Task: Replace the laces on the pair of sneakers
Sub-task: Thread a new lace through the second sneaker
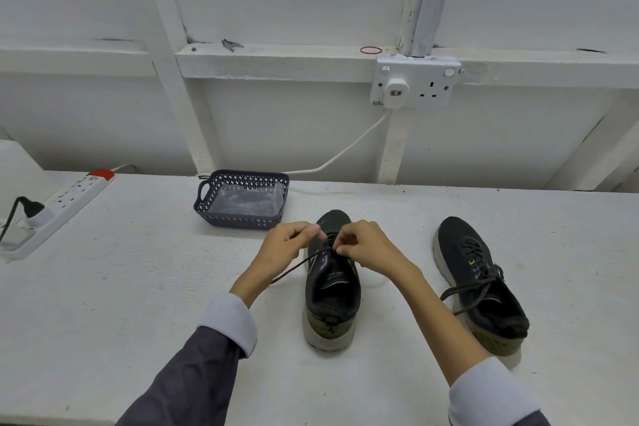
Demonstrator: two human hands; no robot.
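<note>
Two dark sneakers with pale soles stand on the white table, toes pointing away from me. Over the eyelets of the left sneaker my left hand and my right hand meet, each pinching the dark lace with curled fingers. One loose end of that lace trails down to the left across my left wrist onto the table. The right sneaker is fully laced, and its lace ends hang loose over its left side.
A dark perforated basket holding clear plastic stands just beyond the left sneaker. A white power strip with a plugged-in black adapter lies at the far left. A wall socket and its white cable sit above the table's back edge.
</note>
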